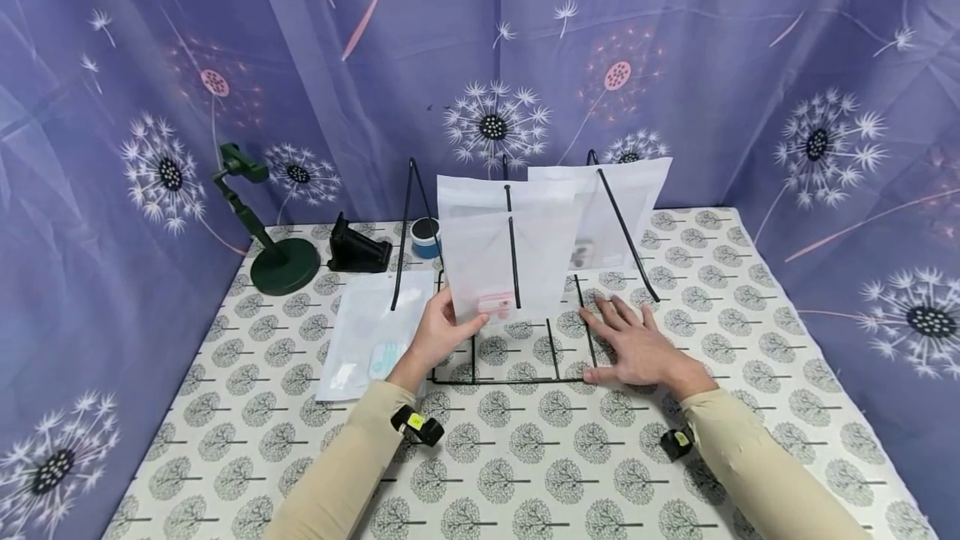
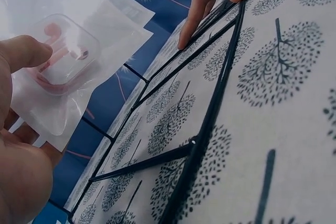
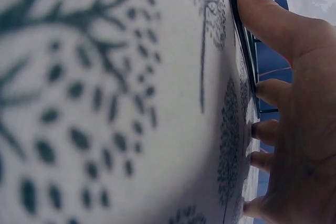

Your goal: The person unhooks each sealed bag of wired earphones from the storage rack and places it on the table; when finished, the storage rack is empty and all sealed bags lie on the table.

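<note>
A black wire rack (image 1: 510, 382) with upright triangular dividers stands on the table. My left hand (image 1: 435, 334) pinches the lower left of a white translucent pouch (image 1: 472, 252), thumb in front and fingers behind. The pouch is upright among the dividers, and a clear box with a pink item (image 2: 63, 56) shows through it in the left wrist view. My right hand (image 1: 633, 348) rests at the rack's right side, fingers spread, thumb at the front corner. Behind the held pouch, another white pouch (image 1: 633, 198) leans in the rack at the right.
A white pouch (image 1: 352, 332) with a light-blue item lies flat left of the rack, partly under it. Farther back are a dark green stand (image 1: 285, 265), a black holder (image 1: 358, 247) and a blue jar (image 1: 426, 238). A purple curtain (image 1: 375, 65) hangs behind the table.
</note>
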A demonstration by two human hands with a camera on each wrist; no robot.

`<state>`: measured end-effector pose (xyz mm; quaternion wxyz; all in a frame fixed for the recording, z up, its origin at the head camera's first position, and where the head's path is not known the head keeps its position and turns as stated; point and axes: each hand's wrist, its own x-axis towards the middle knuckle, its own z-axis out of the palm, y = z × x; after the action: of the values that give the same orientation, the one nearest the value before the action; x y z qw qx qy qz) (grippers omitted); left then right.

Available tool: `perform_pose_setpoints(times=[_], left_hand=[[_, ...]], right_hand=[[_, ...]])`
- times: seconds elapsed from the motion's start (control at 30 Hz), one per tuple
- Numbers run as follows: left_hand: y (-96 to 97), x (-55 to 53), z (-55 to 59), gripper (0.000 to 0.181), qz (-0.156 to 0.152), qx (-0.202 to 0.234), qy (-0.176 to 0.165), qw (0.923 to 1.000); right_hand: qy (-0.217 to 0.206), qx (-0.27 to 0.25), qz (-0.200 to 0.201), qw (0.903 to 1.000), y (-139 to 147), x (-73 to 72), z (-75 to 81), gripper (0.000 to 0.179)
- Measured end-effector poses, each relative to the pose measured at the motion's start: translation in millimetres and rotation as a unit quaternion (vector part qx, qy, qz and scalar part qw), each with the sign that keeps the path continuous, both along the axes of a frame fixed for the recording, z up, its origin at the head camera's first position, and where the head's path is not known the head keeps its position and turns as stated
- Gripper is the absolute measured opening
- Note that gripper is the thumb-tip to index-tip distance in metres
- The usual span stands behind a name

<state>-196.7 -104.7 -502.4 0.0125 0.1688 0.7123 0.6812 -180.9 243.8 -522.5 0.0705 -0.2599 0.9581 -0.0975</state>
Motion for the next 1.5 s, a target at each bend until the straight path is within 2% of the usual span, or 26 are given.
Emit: perform_pose_setpoints(times=[0.07,0.3,0.47,0.7,0.9,1.13,1.4,1.5], left_hand=[[0.2,2.1,2.0,0.046,-0.001,-0.002,-0.004,1.0],[1.7,17.3,28.7,0.046,-0.008,-0.007,0.001,0.9999],[0.8,20.9,29.9,0.048,-0.007,-0.006,-0.008,0.9999],[-0.8,23.1,26.6,0.047,-0.012,-0.006,0.001,0.9999],[-1.7,27.0,26.8,0.048,-0.009,-0.013,-0.005,0.9999],[-1.8,31.1,24.2,0.05,-0.024,-0.001,0.007,0.9997],[-2.1,38.6,26.8,0.05,-0.025,-0.005,0.001,0.9997],[-2.9,40.1,22.9,0.05,-0.027,-0.003,0.001,0.9996]], right_hand=[[0.002,-0.001,0.001,1.0,0,0.1,0.6,0.106],[0.007,0.0,0.001,1.0,-1,0.0,0.8,0.106],[0.005,0.001,0.002,1.0,-1,-0.4,2.1,0.107],[0.006,0.003,0.001,1.0,0,-1.0,1.0,0.107],[0.004,0.002,-0.001,1.0,0,-0.6,0.4,0.107],[0.004,0.004,-0.001,1.0,0,-0.6,-0.9,0.106],[0.006,0.004,0.0,1.0,0,-0.3,1.7,0.106],[0.007,0.006,0.002,1.0,-1,-0.2,2.2,0.106]])
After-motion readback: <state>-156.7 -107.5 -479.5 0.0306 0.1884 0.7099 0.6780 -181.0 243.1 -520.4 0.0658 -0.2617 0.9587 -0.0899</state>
